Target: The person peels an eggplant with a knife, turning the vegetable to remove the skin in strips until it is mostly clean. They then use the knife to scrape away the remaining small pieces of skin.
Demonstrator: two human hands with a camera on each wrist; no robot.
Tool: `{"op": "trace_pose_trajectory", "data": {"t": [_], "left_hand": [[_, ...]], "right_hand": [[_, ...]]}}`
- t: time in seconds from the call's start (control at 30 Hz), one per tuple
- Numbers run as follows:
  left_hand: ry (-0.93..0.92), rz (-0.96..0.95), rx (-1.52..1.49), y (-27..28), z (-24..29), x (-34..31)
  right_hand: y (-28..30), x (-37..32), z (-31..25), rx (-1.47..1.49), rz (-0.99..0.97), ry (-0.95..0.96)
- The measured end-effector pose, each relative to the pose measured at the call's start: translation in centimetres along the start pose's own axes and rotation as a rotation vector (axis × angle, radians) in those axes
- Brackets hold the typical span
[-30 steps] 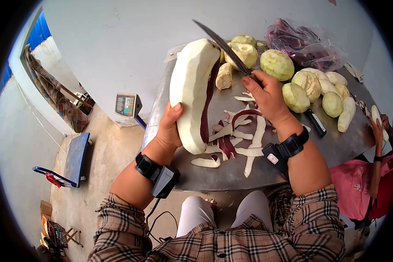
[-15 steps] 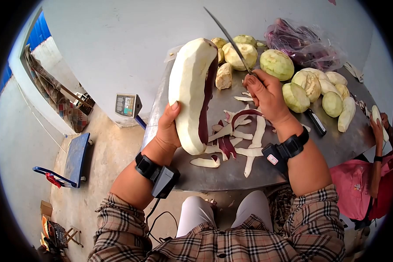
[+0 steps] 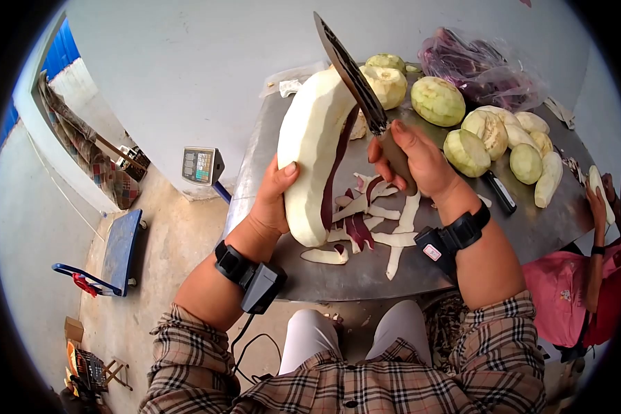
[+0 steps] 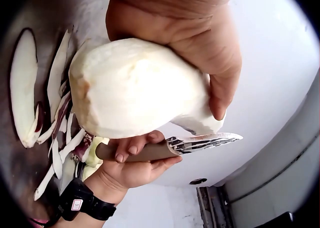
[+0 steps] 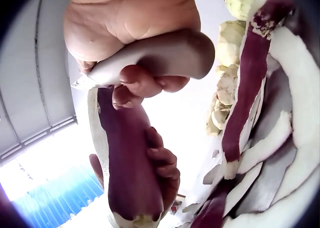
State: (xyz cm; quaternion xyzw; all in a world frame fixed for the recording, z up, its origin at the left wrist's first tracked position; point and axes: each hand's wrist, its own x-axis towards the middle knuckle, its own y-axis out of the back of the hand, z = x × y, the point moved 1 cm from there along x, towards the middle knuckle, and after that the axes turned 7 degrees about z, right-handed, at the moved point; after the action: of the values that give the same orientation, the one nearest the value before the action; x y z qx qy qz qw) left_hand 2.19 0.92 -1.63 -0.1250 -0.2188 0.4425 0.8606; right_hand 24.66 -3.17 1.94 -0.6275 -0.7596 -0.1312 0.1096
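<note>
My left hand holds a big, partly peeled eggplant upright over the table, its thumb across the pale flesh. Unpeeled purple skin still covers the side that shows in the right wrist view. In my right hand is a knife, gripped by its grey-brown handle with several fingers curled round it. The blade points up and away, overlapping the eggplant's right upper edge in the head view. Below both hands lie long strips of peel, some purple side up.
Peeled eggplants crowd the back and right of the metal table. A plastic bag of purple eggplants sits at the back, a black-handled tool at the right. Another person's hand holds a pale piece at the right edge.
The knife has turned so its flat shows, and my right-hand fingers have shifted on the handle. The eggplant has moved slightly right and down.
</note>
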Motion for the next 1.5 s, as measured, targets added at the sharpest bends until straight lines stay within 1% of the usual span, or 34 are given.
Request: {"op": "trace_pose_trajectory", "data": {"t": [0.1, 0.2, 0.3, 0.4, 0.6, 0.7, 0.8, 0.9, 1.0, 1.07, 1.2, 1.37, 1.47, 1.5], "left_hand": [[-0.005, 0.025, -0.049, 0.3, -0.1, 0.0], [-0.017, 0.026, -0.072, 0.3, 0.1, -0.1], [-0.003, 0.013, -0.088, 0.5, 0.0, 0.0], [-0.006, 0.01, -0.081, 0.5, -0.1, 0.0], [-0.015, 0.014, -0.081, 0.6, 0.1, 0.0], [-0.024, 0.036, -0.044, 0.4, 0.1, -0.1], [-0.015, 0.052, -0.015, 0.3, 0.1, 0.0], [-0.015, 0.06, -0.024, 0.4, 0.0, 0.0], [-0.028, 0.034, -0.055, 0.7, 0.1, 0.0], [-0.043, 0.004, -0.076, 0.7, 0.2, 0.0], [-0.005, 0.016, -0.049, 0.8, 0.0, 0.0], [-0.02, 0.024, -0.031, 0.3, 0.1, -0.1], [0.03, -0.021, -0.116, 0.2, 0.2, -0.1], [0.008, -0.002, -0.066, 0.0, 0.3, 0.0]], "right_hand": [[0.3, 0.4, 0.9, 0.034, 0.156, -0.022], [0.3, 0.3, 0.6, 0.112, 0.133, -0.005], [0.1, 0.1, 0.4, 0.147, -0.004, -0.03], [-0.1, 0.2, 0.7, 0.201, -0.052, -0.074], [0.4, 0.7, 1.4, 0.343, -0.031, -0.182], [0.3, 0.6, 1.3, 0.432, -0.102, -0.193], [0.0, 0.3, 0.7, 0.301, -0.093, -0.18], [0.2, 0.4, 0.7, 0.198, -0.001, -0.164], [0.4, 0.6, 1.0, 0.238, 0.014, -0.212], [0.4, 0.5, 0.9, 0.302, -0.032, -0.228], [0.3, 0.3, 0.8, 0.404, -0.092, -0.228], [0.2, 0.3, 0.8, 0.325, -0.053, -0.138], [0.1, 0.3, 0.7, 0.3, -0.05, -0.128], [0.1, 0.3, 0.7, 0.296, -0.053, -0.127]]}}
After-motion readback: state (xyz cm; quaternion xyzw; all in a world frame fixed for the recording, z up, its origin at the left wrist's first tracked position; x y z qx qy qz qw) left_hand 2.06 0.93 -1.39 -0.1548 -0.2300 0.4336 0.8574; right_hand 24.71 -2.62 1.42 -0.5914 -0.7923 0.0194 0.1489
